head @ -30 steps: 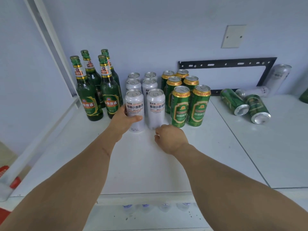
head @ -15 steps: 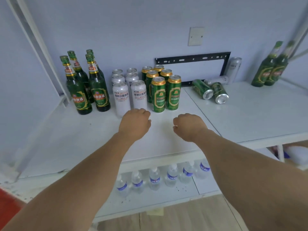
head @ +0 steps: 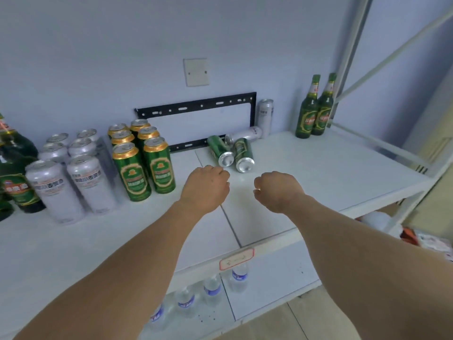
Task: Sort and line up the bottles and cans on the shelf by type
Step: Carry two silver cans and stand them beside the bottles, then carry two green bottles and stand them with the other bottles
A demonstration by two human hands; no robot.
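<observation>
On the shelf (head: 318, 168), sorted cans (head: 137, 168) are stood leftward; two green cans (head: 230, 153) are left toppled. Left hand (head: 204, 186) and right hand (head: 277, 190) are loosely curled, empty, presumably for them.

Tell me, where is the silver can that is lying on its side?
The lying silver can rests at the shelf's back, behind two toppled green cans, beside the upright silver can.

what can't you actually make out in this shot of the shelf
Head view only:
- Green bottles at far left: cut off by the frame edge; count unclear.
- Rear silver cans: labels hidden by the front cans.
- Shelf tag: writing too small.
- Left hand and right hand: fingertips hidden, curled under.
</observation>
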